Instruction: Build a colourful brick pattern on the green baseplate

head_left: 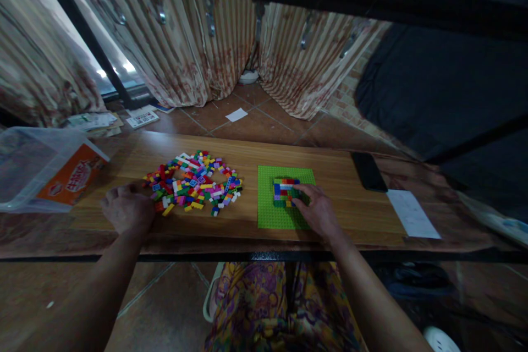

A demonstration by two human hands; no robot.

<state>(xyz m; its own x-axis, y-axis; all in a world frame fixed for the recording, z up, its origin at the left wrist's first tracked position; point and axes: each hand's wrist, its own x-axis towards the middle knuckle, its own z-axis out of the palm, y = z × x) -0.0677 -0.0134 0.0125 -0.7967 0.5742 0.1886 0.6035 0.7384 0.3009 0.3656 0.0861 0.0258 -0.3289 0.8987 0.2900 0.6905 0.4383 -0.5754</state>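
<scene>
A small build of coloured toy bricks (282, 193) sits on a lime-green studded baseplate (268, 219). My right hand (315, 206) reaches over the baseplate from the right, its thumb and fingers bent against the right side of the build. The hand hides part of that side, and I cannot tell whether a loose brick is between the fingertips. On the wooden board, my left hand (127, 210) rests at the left edge of a loose pile of mixed bricks (196, 181). Its fingers are slightly bent and a little apart, with nothing visible in them.
A clear plastic box (25, 165) with an orange label stands at the far left. To the right of the baseplate lie a black phone (368, 171) and a white paper sheet (413, 214). A wooden board (239, 157) lies under the bricks; dark metal bars cross above.
</scene>
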